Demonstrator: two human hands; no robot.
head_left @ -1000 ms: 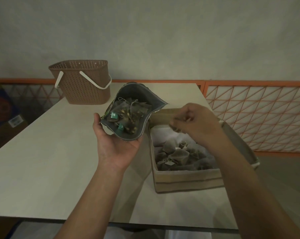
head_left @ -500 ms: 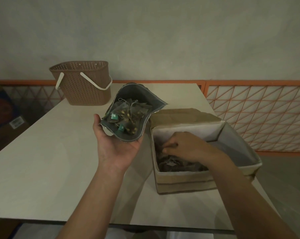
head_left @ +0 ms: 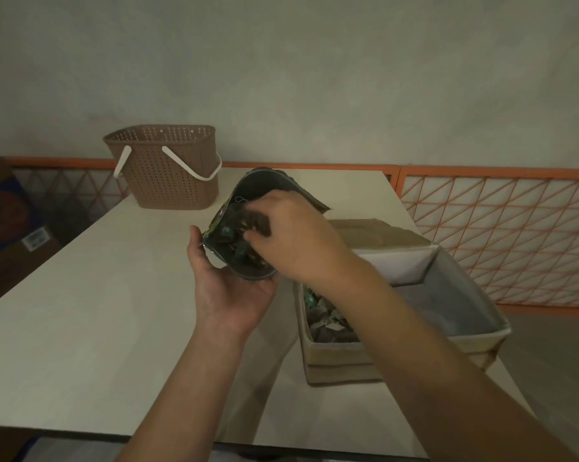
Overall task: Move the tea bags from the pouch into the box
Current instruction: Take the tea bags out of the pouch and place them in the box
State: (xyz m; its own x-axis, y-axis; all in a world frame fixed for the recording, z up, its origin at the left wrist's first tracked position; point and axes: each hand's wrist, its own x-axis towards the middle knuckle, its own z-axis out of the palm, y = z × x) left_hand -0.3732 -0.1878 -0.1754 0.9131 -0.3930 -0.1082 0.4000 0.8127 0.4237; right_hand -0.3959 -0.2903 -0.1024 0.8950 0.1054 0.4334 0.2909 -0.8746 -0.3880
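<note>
My left hand (head_left: 230,291) cradles the grey pouch (head_left: 261,186) from below, its open mouth tilted toward me. Several tea bags (head_left: 230,233) with green tags lie inside the pouch. My right hand (head_left: 291,238) reaches into the pouch mouth, fingers curled among the tea bags; whether they grip one is hidden. The cardboard box (head_left: 334,363) stands on the table to the right of the pouch, lid flap folded back. A pile of tea bags (head_left: 324,320) lies in its left part, partly hidden by my right forearm.
A brown perforated basket (head_left: 168,168) with white handles stands at the far left of the white table (head_left: 81,311). An orange lattice railing (head_left: 498,235) runs behind and to the right of the table. The box sits near the table's right edge.
My right hand dropped into the box, then rose out and moved left into the pouch mouth. My left hand kept holding the pouch in place.
</note>
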